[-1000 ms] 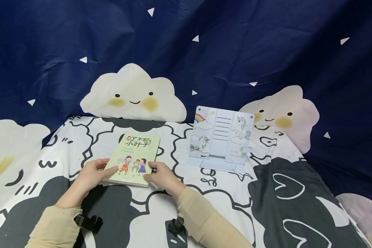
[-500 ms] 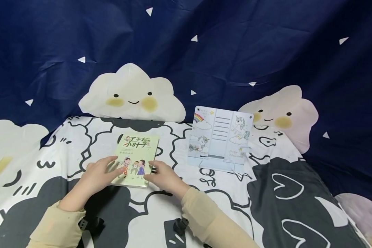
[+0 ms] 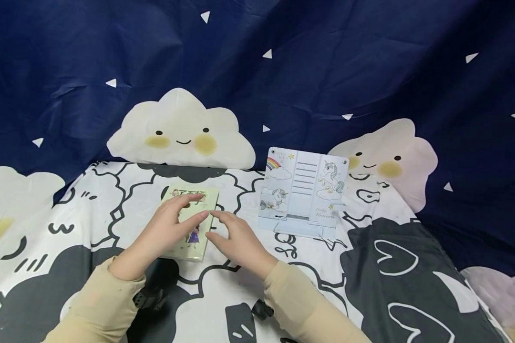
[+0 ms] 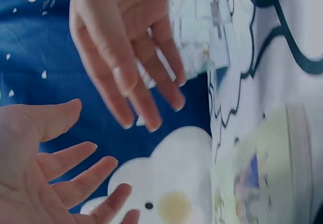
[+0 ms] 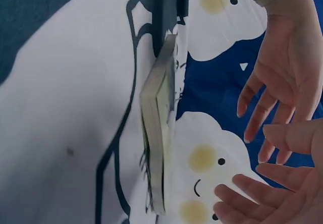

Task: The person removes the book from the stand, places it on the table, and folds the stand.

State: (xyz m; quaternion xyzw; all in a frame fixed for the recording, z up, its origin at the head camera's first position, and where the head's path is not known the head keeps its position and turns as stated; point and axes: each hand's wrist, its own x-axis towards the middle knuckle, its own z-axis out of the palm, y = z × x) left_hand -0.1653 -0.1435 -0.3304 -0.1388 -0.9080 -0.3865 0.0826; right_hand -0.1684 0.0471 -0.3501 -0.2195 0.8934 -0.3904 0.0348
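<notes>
A pale green book [image 3: 209,201] lies flat on the patterned cloth, its cover printed with Chinese characters and cartoon figures. My left hand [image 3: 165,231] hovers over the cover with loosely spread fingers, hiding much of the print. At the book's right edge, my right hand [image 3: 242,243] is held with relaxed fingers, holding nothing. Both wrist views show the hands raised apart from the book; in the right wrist view its page edges [image 5: 155,138] face the camera. To the right of the hands stands a white book stand [image 3: 304,186] with unicorns and a rainbow.
A black-and-white cloth [image 3: 206,309] with cartoon drawings covers the surface. Behind it hangs a dark blue curtain [image 3: 300,90] with white triangles and smiling clouds [image 3: 180,133].
Both hands have let go of the book's sides and lifted. The left hand has moved right, over the cover; the right hand has drawn slightly rightward. The book stays on the cloth.
</notes>
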